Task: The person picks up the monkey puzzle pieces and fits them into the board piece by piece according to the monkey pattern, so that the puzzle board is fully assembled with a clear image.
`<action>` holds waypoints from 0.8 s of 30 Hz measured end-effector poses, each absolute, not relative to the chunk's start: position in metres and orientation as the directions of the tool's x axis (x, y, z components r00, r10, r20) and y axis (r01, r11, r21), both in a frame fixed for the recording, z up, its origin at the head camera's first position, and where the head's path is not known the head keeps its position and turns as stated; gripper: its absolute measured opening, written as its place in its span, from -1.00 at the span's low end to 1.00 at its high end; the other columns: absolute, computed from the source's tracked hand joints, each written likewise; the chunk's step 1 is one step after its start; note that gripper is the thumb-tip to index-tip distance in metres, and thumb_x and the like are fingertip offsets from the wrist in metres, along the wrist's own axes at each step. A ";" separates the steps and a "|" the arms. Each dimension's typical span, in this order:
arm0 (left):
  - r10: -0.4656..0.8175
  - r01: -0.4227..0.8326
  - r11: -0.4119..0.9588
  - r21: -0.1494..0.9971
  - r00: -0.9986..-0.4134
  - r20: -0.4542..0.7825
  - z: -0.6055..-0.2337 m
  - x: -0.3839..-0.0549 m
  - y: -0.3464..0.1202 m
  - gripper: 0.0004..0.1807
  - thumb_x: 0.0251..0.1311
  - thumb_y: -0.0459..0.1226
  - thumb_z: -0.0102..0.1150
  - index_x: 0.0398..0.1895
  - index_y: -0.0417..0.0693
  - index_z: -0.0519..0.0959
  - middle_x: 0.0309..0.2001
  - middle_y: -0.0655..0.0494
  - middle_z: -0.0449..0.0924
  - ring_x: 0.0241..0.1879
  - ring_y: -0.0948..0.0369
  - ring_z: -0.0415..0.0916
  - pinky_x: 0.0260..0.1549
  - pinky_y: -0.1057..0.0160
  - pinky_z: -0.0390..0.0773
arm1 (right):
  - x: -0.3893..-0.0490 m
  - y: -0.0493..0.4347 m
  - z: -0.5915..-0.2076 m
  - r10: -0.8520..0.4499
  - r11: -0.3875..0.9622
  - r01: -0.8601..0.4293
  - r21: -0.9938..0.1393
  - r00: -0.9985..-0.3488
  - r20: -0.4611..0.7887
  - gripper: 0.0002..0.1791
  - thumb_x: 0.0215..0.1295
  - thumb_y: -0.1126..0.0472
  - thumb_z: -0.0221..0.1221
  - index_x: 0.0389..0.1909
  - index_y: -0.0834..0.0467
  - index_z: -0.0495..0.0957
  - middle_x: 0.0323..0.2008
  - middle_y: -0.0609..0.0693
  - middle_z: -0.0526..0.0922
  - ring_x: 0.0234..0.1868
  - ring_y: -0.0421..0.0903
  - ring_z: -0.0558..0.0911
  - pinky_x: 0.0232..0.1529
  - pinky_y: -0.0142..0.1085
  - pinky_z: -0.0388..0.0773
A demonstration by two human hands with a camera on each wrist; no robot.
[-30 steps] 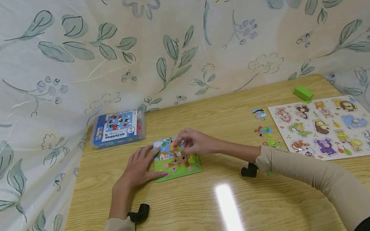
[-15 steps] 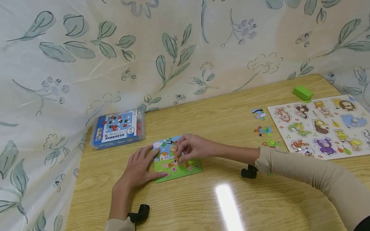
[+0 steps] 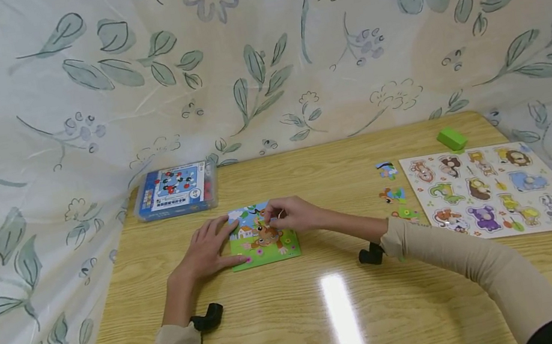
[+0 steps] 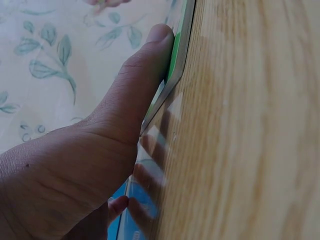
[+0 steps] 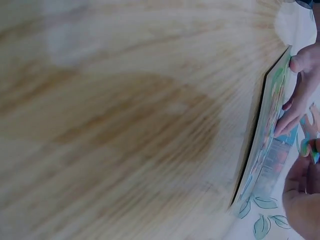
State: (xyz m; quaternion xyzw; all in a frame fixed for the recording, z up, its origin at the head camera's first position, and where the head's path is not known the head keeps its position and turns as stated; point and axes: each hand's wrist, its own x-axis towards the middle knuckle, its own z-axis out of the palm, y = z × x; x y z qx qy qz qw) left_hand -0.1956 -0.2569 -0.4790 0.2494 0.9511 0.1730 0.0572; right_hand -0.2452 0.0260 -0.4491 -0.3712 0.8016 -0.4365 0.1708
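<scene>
A square jigsaw puzzle (image 3: 267, 255) with a monkey, a house and green grass lies on the wooden table. My left hand (image 3: 207, 250) rests at its left edge, fingers spread over the rim. In the left wrist view the thumb (image 4: 137, 75) presses on the puzzle's side. Over the upper right part of the puzzle, my right hand (image 3: 291, 215) pinches a small puzzle piece. The right wrist view shows that colourful piece (image 5: 315, 157) between thumb and fingers, raised off the board, mostly hidden by them.
Several loose puzzle pieces (image 3: 392, 195) lie in a column right of centre. Beside them is a white animal board (image 3: 429, 219), with a green block (image 3: 452, 138) at its back edge. A blue plastic box (image 3: 175, 191) stands at the back left. Flowered cloth (image 3: 265, 107) hangs behind.
My right hand first dips lower over the puzzle, then lifts back up slightly, uncovering the monkey's face. The left hand stays where it is.
</scene>
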 end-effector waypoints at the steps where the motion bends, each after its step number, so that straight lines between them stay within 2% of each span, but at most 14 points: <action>1: 0.494 0.454 0.815 0.360 -0.869 -0.023 -0.479 -0.196 -0.257 0.00 0.04 0.25 0.27 0.51 0.13 0.14 0.50 -0.07 0.05 0.46 -0.11 0.00 0.31 -0.24 0.09 | -0.246 0.026 -0.449 -0.752 0.343 -0.448 -0.826 -0.657 0.044 -0.91 0.38 0.33 0.10 -0.17 0.20 0.55 -0.19 0.09 0.67 -0.18 -0.14 0.61 -0.12 -0.34 0.61; 4: 0.494 0.452 0.814 0.366 -0.869 -0.024 -0.478 -0.195 -0.257 0.00 0.03 0.25 0.28 0.51 0.13 0.14 0.50 -0.07 0.05 0.46 -0.11 0.00 0.31 -0.24 0.09 | -0.247 0.027 -0.448 -0.777 0.340 -0.460 -0.820 -0.628 0.030 -0.87 0.42 0.32 0.06 -0.12 0.21 0.55 -0.12 0.12 0.65 -0.13 -0.09 0.62 -0.12 -0.33 0.61; 9: 0.494 0.454 0.815 0.360 -0.869 -0.024 -0.478 -0.195 -0.257 0.00 0.04 0.25 0.27 0.51 0.13 0.14 0.50 -0.07 0.05 0.46 -0.11 0.00 0.30 -0.24 0.10 | -0.250 0.027 -0.448 -0.836 0.331 -0.514 -0.792 -0.549 0.006 -0.76 0.50 0.35 -0.09 0.00 0.25 0.52 0.01 0.20 0.51 -0.17 -0.08 0.55 -0.22 -0.37 0.62; 12: 0.493 0.453 0.817 0.357 -0.870 -0.025 -0.478 -0.196 -0.258 0.00 0.04 0.25 0.27 0.52 0.13 0.13 0.50 -0.07 0.05 0.46 -0.11 0.00 0.30 -0.24 0.10 | -0.253 0.026 -0.448 -0.871 0.314 -0.553 -0.772 -0.492 -0.002 -0.72 0.51 0.35 -0.14 0.07 0.28 0.47 0.01 0.22 0.44 -0.21 -0.11 0.48 -0.25 -0.40 0.59; 14: 0.492 0.451 0.817 0.360 -0.870 -0.027 -0.478 -0.195 -0.258 0.00 0.04 0.25 0.27 0.51 0.13 0.14 0.50 -0.07 0.05 0.46 -0.12 0.00 0.31 -0.24 0.09 | -0.254 0.025 -0.448 -0.879 0.316 -0.567 -0.761 -0.477 -0.010 -0.71 0.51 0.33 -0.12 0.13 0.29 0.44 0.01 0.21 0.44 -0.20 -0.12 0.47 -0.23 -0.40 0.55; 17: 0.493 0.449 0.815 0.367 -0.869 -0.030 -0.477 -0.195 -0.258 0.00 0.05 0.24 0.28 0.51 0.12 0.14 0.50 -0.08 0.06 0.46 -0.12 0.00 0.32 -0.24 0.08 | -0.255 0.024 -0.447 -0.869 0.338 -0.557 -0.758 -0.494 -0.025 -0.67 0.50 0.29 -0.06 0.19 0.30 0.40 -0.01 0.18 0.48 -0.13 -0.07 0.52 -0.13 -0.36 0.54; 20: 0.495 0.449 0.813 0.370 -0.868 -0.034 -0.477 -0.195 -0.257 0.00 0.05 0.24 0.28 0.52 0.12 0.14 0.50 -0.08 0.05 0.46 -0.12 -0.01 0.32 -0.25 0.08 | -0.257 0.023 -0.445 -0.843 0.364 -0.528 -0.768 -0.537 -0.030 -0.63 0.48 0.26 0.00 0.22 0.28 0.39 0.04 0.18 0.53 -0.02 -0.03 0.55 -0.02 -0.30 0.54; 24: 0.498 0.455 0.812 0.366 -0.866 -0.029 -0.478 -0.196 -0.258 0.00 0.05 0.24 0.27 0.52 0.13 0.13 0.50 -0.08 0.05 0.46 -0.12 -0.01 0.32 -0.25 0.08 | -0.262 0.022 -0.444 -0.811 0.383 -0.520 -0.763 -0.585 -0.009 -0.67 0.46 0.22 0.04 0.16 0.24 0.46 0.07 0.14 0.58 -0.04 -0.06 0.58 -0.05 -0.32 0.55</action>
